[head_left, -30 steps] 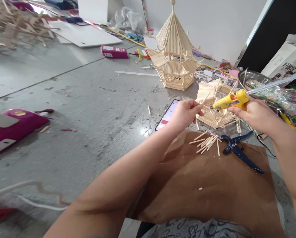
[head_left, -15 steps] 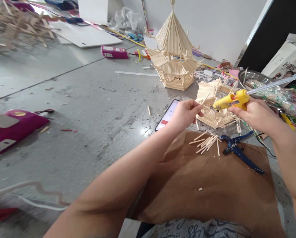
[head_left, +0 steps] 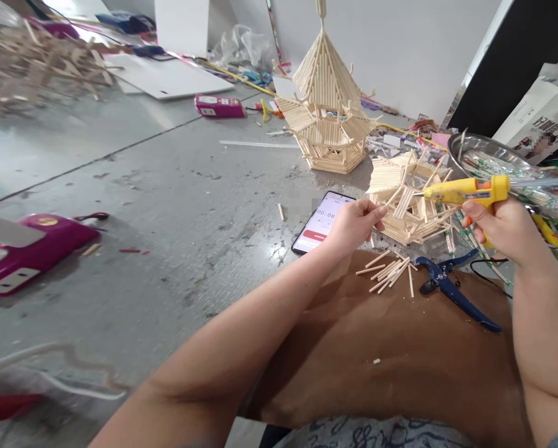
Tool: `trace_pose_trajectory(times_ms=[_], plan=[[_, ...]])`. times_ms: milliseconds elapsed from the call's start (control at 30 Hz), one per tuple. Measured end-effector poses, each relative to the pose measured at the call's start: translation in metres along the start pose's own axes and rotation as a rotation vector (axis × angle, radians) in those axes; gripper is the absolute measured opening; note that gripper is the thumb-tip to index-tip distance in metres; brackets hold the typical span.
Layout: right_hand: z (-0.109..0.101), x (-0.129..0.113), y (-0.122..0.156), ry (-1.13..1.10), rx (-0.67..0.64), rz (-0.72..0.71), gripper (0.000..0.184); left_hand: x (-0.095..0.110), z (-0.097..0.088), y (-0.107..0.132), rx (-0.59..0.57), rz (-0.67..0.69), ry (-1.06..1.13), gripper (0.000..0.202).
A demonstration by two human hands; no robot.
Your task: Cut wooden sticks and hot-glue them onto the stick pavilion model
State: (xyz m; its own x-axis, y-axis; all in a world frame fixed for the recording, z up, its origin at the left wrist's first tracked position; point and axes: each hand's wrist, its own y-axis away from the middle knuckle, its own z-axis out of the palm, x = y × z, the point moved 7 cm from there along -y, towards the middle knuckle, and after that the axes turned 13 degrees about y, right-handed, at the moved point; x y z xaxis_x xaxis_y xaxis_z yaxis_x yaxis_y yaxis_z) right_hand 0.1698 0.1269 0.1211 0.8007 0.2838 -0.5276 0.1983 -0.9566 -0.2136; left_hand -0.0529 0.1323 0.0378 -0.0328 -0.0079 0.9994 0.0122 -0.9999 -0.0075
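My left hand pinches a short wooden stick and holds it against a half-built stick model lying on the floor. My right hand grips a yellow glue gun, its nozzle pointing left toward the model, a little away from the stick. A finished stick pagoda stands upright just behind. Loose cut sticks lie on brown paper below my hands, beside blue cutters.
A phone with a lit timer screen lies left of the model. A metal bowl with packaged sticks sits at the right. A magenta box lies at left, another further back, with stick debris and white boards behind.
My right hand has drawn the glue gun to the right, away from the stick tip. My left hand has moved the stick down onto the model. The view shifted slightly.
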Motion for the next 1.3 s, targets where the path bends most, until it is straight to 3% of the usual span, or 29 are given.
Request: trace_pose_trajectory(times_ms=[167,400,1300], plan=[[0.004,0.012,0.005,-0.183,0.034,0.088,0.03,-0.005,0.007,-0.002,-0.013,0.034,0.018,0.027],[0.011,0.013,0.006,-0.222,0.019,0.128,0.032,-0.009,0.007,-0.003,0.014,0.044,0.03,0.029],[0.022,-0.003,-0.007,0.029,0.09,0.055,0.031,-0.009,0.014,-0.006,-0.006,0.042,0.024,0.027]])
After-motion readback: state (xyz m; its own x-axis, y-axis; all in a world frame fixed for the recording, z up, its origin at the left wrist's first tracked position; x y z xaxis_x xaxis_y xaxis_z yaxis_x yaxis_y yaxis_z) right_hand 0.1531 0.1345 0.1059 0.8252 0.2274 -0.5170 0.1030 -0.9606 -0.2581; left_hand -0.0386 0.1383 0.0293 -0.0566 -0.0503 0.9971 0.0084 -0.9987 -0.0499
